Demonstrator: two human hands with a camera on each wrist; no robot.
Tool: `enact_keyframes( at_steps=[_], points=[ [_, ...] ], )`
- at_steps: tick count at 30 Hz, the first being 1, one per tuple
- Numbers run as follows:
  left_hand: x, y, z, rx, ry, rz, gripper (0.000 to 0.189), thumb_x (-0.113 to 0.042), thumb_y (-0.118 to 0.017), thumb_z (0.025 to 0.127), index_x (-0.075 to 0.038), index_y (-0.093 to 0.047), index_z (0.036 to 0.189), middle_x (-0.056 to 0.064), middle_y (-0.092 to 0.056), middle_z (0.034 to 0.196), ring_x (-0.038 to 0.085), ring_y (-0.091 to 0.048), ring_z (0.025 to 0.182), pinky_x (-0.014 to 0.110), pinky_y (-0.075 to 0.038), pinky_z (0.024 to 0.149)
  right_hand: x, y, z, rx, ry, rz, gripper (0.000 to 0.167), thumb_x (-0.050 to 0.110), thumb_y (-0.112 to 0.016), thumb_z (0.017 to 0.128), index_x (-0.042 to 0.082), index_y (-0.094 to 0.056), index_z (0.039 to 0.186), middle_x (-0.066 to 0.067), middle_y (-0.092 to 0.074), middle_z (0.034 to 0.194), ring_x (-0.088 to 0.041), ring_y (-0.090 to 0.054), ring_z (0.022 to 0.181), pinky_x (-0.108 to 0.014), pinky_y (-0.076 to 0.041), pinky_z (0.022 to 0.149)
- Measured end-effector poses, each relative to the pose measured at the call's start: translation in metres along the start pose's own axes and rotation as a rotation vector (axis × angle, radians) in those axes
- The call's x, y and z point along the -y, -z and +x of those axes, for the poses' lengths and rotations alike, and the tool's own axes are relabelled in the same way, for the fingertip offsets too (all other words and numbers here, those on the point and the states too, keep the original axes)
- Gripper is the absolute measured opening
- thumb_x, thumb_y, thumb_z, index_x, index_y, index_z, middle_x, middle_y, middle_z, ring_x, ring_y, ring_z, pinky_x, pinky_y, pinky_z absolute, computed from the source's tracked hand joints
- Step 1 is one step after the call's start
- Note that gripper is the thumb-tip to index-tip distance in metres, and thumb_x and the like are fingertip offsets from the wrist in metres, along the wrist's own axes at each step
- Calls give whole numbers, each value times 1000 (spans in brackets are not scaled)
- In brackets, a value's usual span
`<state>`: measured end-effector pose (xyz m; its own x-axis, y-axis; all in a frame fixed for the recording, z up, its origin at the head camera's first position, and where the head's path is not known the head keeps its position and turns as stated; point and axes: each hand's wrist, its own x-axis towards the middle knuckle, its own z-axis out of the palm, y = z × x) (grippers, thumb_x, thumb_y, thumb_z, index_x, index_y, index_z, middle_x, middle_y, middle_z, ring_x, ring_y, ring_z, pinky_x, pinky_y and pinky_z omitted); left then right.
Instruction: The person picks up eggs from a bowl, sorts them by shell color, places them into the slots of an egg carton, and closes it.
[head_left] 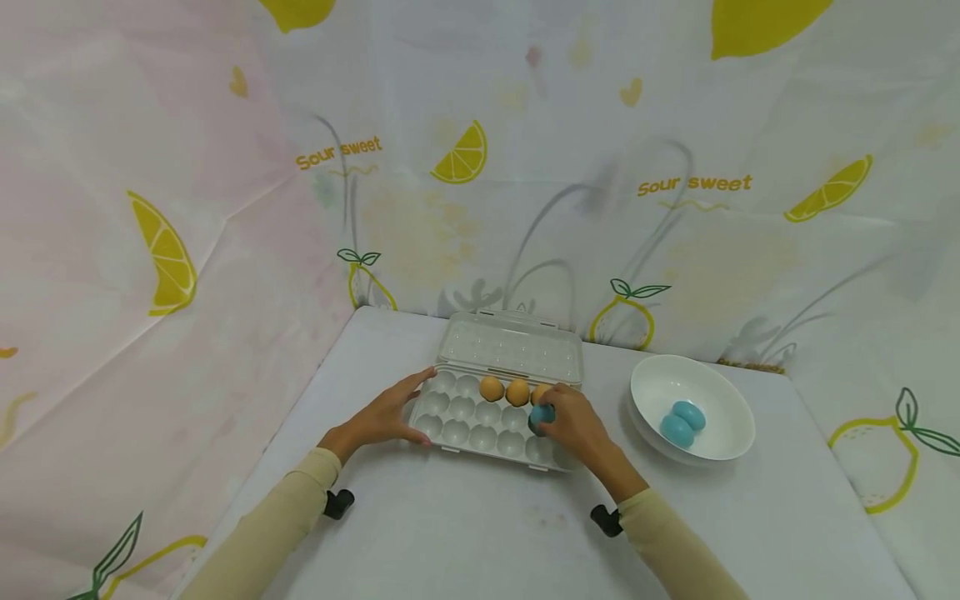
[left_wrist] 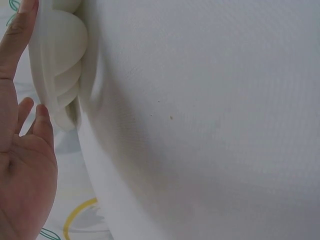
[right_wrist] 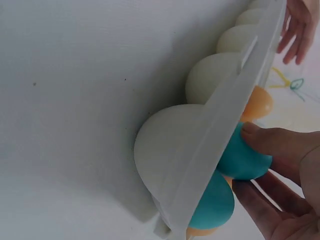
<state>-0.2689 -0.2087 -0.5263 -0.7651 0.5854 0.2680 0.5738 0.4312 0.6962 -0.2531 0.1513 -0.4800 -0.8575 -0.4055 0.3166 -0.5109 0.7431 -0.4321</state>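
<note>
A light plastic egg carton (head_left: 480,452) lies with its hinged lid (head_left: 510,346) laid back. My right hand (head_left: 577,421) pinches a blue egg (right_wrist: 245,157) between thumb and fingers, over the carton's right part. Beside that egg, another blue egg (right_wrist: 212,202) sits in a cup, hidden by my hand in the head view. Orange eggs (head_left: 517,392) stand in the back row; my right hand covers part of that row. At the carton's left end, my left hand (head_left: 386,414) touches the rim, thumb at the front and fingers behind, fairly straight.
Right of the carton stands a white bowl (head_left: 716,400) with two blue eggs (head_left: 682,423) inside. A white cloth covers the table (head_left: 450,533). Lemon-printed sheets (head_left: 480,225) hang behind and at the sides.
</note>
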Motion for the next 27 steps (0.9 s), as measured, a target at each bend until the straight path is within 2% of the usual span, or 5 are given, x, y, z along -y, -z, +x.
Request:
enact_keyframes(
  at_steps=[6, 10, 18, 22, 27],
  points=[
    [0, 0, 0, 1, 9, 0, 123, -25, -94, 58, 1, -22, 153, 18, -31, 155, 28, -29, 142, 34, -40, 111, -2, -7, -1, -16, 40, -33, 29, 5, -90, 63, 4, -71, 86, -8, -65, 92, -28, -61, 89, -44, -53, 84],
    [0, 0, 0, 3, 5, -2, 122, -24, -94, 58, 2, -22, 153, 19, -31, 155, 29, -29, 142, 35, -40, 111, -2, -11, -3, -9, 41, -53, 28, 4, -88, 64, 6, -71, 86, -6, -64, 91, -25, -60, 87, -46, -50, 88],
    [-1, 0, -1, 1, 7, -1, 122, -24, -94, 58, 2, -22, 153, 19, -31, 154, 29, -29, 142, 36, -40, 111, 0, -13, -3, 3, 39, -67, 28, 0, -86, 65, 4, -71, 88, -6, -63, 92, -21, -61, 85, -35, -57, 75],
    [-1, 0, 0, -2, 3, 2, 122, -25, -94, 58, 2, -22, 153, 19, -31, 154, 30, -29, 142, 36, -40, 111, 0, -12, -3, 12, 35, -70, 27, 0, -86, 67, 3, -71, 90, -8, -64, 93, -22, -61, 86, -35, -58, 76],
    [-2, 0, -1, 0, -4, 1, 121, -24, -94, 59, 1, -22, 153, 20, -31, 154, 30, -29, 142, 35, -40, 111, 0, -10, -4, 20, 9, -69, 26, 9, -86, 71, 3, -72, 93, -7, -65, 96, -23, -62, 89, -38, -57, 79]
  ],
)
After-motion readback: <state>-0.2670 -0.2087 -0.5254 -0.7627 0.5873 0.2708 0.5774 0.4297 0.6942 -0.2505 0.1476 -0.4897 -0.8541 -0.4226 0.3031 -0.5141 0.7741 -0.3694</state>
